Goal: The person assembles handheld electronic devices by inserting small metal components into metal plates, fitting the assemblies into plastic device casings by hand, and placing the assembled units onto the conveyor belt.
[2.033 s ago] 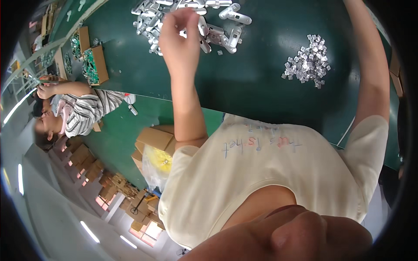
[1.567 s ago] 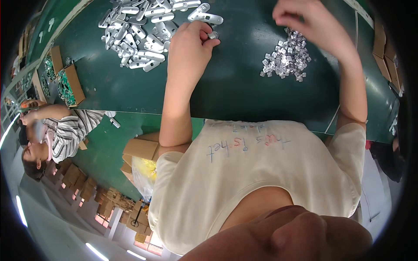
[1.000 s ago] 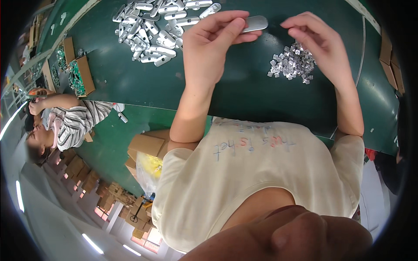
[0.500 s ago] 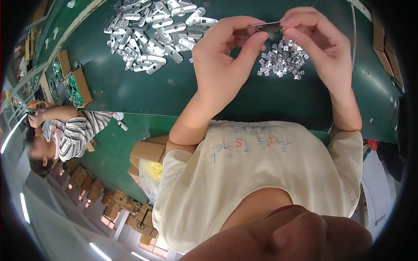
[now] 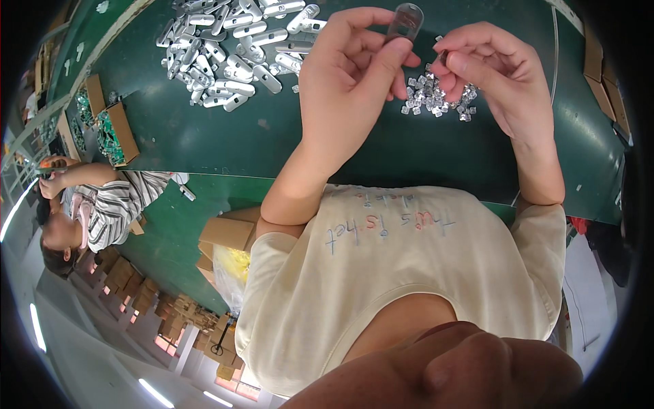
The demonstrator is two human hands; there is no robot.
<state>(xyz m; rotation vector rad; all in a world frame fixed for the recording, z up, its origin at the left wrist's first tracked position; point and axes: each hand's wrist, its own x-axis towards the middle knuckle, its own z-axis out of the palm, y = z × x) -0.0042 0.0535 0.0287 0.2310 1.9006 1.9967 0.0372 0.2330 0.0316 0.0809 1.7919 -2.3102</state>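
My left hand point(image 5: 361, 75) pinches a rounded, elongated casing point(image 5: 407, 19) between thumb and fingers, its broad face with an opening turned into view. Close to it on the right, the thumb and index finger of my right hand point(image 5: 494, 71) are closed on a small dark piece point(image 5: 444, 58), too small to name. Below both hands lies a heap of small shiny square pieces point(image 5: 426, 99), partly hidden by my right fingers. To the left of my left hand is a spread-out pile of silvery oval casings point(image 5: 238, 87).
A dark green tabletop point(image 5: 225, 143) carries all of this. Cardboard boxes with green circuit boards point(image 5: 109, 140) stand at its left side. A co-worker in a striped top point(image 5: 112, 211) sits at far left. An open carton with a plastic bag point(image 5: 228, 235) is beside me.
My hands have come apart. The casing, held nearly edge-on between both, is now turned upright in my left hand. My right hand has drawn away slightly with a small piece pinched in it.
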